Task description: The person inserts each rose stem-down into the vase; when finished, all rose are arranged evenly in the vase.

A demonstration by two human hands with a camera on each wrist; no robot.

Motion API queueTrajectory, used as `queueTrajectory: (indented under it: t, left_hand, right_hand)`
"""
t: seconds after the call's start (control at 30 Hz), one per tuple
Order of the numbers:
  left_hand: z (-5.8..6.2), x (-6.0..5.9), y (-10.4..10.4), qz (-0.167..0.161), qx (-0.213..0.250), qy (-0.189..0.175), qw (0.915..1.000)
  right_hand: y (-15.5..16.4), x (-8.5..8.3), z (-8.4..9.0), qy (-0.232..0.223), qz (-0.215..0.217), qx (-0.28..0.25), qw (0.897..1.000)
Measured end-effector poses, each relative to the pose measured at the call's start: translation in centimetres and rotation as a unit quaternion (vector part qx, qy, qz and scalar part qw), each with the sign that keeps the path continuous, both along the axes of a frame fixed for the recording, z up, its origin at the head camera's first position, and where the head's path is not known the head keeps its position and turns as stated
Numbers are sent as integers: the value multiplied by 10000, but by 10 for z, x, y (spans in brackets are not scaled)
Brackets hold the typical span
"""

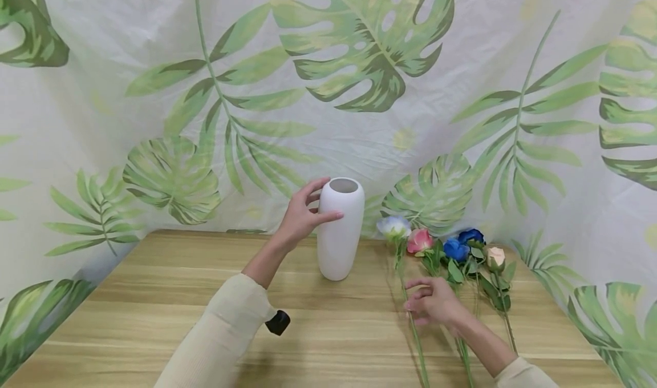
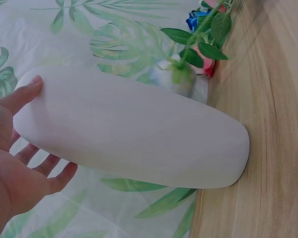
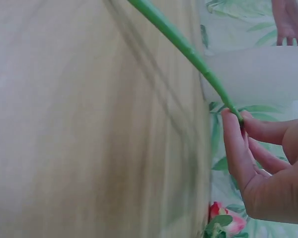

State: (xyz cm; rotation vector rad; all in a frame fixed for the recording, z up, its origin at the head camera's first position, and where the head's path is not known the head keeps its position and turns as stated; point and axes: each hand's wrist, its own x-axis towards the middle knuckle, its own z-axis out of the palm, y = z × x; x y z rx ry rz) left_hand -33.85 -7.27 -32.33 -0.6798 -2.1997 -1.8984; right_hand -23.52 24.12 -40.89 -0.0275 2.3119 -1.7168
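Observation:
A tall white vase [image 1: 339, 234] stands upright on the wooden table, its round mouth facing up. My left hand [image 1: 303, 214] holds the vase near its top, thumb across the front and fingers around the far side. To the right, my right hand [image 1: 433, 303] pinches the green stem [image 3: 188, 49] of a pale blue-white flower [image 1: 394, 227] between thumb and fingertips. In the left wrist view that flower [image 2: 175, 77] looks blurred and is partly behind the vase. The stem is lifted off the tabletop and casts a shadow on it.
Beside the right hand lie a pink rose [image 1: 420, 241], blue roses [image 1: 457, 249] and a peach rose [image 1: 495, 258], stems toward the front edge. The wooden table [image 1: 154, 296] backs onto a leaf-printed cloth [image 1: 359, 137]. A black object [image 1: 278, 322] sits at the left sleeve.

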Motion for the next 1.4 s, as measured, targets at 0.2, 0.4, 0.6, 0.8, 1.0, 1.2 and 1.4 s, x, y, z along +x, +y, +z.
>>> queueTrajectory:
  t: [0.2,0.4,0.6,0.8,1.0,1.2,1.4]
  left_hand:
    - [0,0,0,19,57,-23,10000]
    - [0,1,0,6,65,-13,10000]
    - [0,1,1,9,66,-30,10000]
    - [0,1,1,-28,100,-64,9999]
    - [0,1,0,-13,102,-113,9999]
    - [-1,1,0,-29,156,-62,9999]
    - [0,2,0,-52,198,-52,9998]
  right_hand:
    - [-2,-3,12,20,-283,-717,9970]
    - [-3,-4,27,-158,-135,-1445,9893]
    - [-6,-3,40,25,-54,-1957,9807]
    - [-12,-4,48,225,-631,-2451,9672]
    - [-25,-9,52,542,-1342,-3107,9394]
    - [-38,-15,59,997,-2102,-3753,8972]
    - [-47,-21,70,1354,-2444,-4404,8532]
